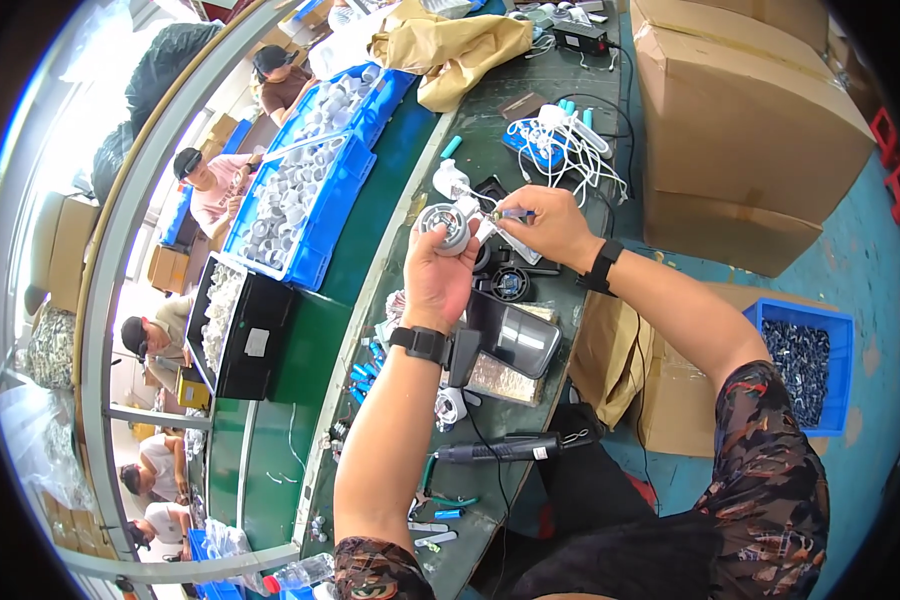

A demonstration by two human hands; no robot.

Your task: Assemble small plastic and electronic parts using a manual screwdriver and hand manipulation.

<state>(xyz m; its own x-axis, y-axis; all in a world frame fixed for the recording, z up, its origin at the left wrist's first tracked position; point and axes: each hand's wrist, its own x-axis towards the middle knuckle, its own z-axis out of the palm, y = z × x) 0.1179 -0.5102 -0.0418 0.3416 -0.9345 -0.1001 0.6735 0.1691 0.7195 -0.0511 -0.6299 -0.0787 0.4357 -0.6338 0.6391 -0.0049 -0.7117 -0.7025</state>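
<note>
Over the dark workbench (390,305), my left hand (438,280) is closed around a round white and grey part that looks like a small fan housing (446,228). My right hand (555,230) pinches something small and bluish at the edge of that part; its kind is too small to make out. Behind the hands, a white rounded piece (450,179) touches the bench. Close below them lie a dark fan-like round part (510,283) and a clear-lidded black tray (515,338).
White cables (580,150) pile on a blue box. Blue cylindrical cells (362,380), a heat gun (495,448) and pliers (440,498) lie nearer. Blue crates of white rings (290,205) stand across the green belt (315,330). Cardboard boxes (740,130) and a blue bin (848,370) are right. Several people sit opposite.
</note>
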